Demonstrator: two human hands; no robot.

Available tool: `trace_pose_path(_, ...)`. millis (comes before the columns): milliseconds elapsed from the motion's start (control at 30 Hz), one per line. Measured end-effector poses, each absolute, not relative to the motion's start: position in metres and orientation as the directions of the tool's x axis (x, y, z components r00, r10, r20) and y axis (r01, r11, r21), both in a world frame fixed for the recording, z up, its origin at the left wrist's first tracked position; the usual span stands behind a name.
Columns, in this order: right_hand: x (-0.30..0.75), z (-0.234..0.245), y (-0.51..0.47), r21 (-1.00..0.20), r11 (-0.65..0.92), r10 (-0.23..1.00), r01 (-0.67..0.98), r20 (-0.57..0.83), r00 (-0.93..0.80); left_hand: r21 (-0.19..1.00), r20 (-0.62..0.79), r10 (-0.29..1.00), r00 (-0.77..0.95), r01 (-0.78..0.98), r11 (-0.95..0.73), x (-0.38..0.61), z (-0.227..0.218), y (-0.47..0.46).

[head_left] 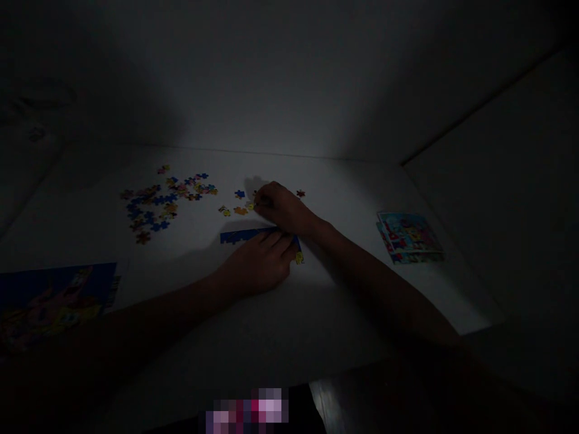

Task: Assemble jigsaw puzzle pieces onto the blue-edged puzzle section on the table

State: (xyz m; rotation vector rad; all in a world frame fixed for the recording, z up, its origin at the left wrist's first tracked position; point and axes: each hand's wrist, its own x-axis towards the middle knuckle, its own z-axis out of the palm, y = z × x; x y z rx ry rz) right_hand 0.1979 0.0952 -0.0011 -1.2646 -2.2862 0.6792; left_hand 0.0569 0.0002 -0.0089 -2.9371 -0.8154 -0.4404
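Observation:
The room is dim. My left hand lies over a strip of joined blue jigsaw pieces, its fingers across the strip's right part. A small yellow piece shows just past my fingertips. My right hand sits above the strip, its fingers bunched among loose pieces. Whether those fingers hold a piece is hidden. Nearby lie a blue piece, an orange piece and a dark red piece. Further left spreads a scattered heap of multicoloured jigsaw pieces.
A white table fills the middle of the view. A colourful cartoon puzzle box lies at the right, and a large blue cartoon picture sheet at the lower left. A pixelated blurred patch covers something at the bottom edge.

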Motion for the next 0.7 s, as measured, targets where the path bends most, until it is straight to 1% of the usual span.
trace_pose_path(100, 0.202, 0.005, 0.096, -0.696, 0.384, 0.886, 0.606, 0.095, -0.453, 0.045, 0.296, 0.498, 0.815, 0.509, -0.859, 0.055, -0.009, 0.002)
trace_pose_path(200, 0.218, 0.011, 0.090, -0.785, 0.301, 0.906, 0.542, 0.058, -0.420, 0.036, 0.314, 0.487, 0.815, 0.503, -0.864, 0.054, -0.010, 0.003)
trace_pose_path(300, 0.247, 0.014, 0.070, -0.838, 0.255, 0.916, 0.482, 0.050, -0.397, 0.032, 0.331, 0.480, 0.813, 0.498, -0.866, 0.054, -0.011, 0.003)
trace_pose_path(333, 0.258, 0.015, 0.061, -0.846, 0.240, 0.914, 0.475, 0.032, -0.405, 0.033, 0.334, 0.478, 0.812, 0.497, -0.867, 0.054, -0.011, 0.003)
trace_pose_path(400, 0.278, 0.018, 0.043, -0.863, 0.156, 0.868, 0.481, -0.112, -0.484, 0.035, 0.339, 0.479, 0.810, 0.498, -0.867, 0.054, -0.012, 0.003)
trace_pose_path(467, 0.292, 0.022, 0.030, -0.843, 0.125, 0.832, 0.523, -0.199, -0.518, 0.037, 0.355, 0.475, 0.805, 0.496, -0.868, 0.054, -0.013, 0.003)
trace_pose_path(567, 0.302, 0.028, 0.024, -0.820, 0.118, 0.809, 0.559, -0.248, -0.534, 0.031, 0.394, 0.470, 0.790, 0.500, -0.866, 0.054, -0.014, 0.003)
trace_pose_path(700, 0.304, 0.030, 0.029, -0.849, 0.060, 0.771, 0.525, -0.295, -0.564, 0.020, 0.428, 0.460, 0.778, 0.501, -0.865, 0.054, -0.014, 0.003)
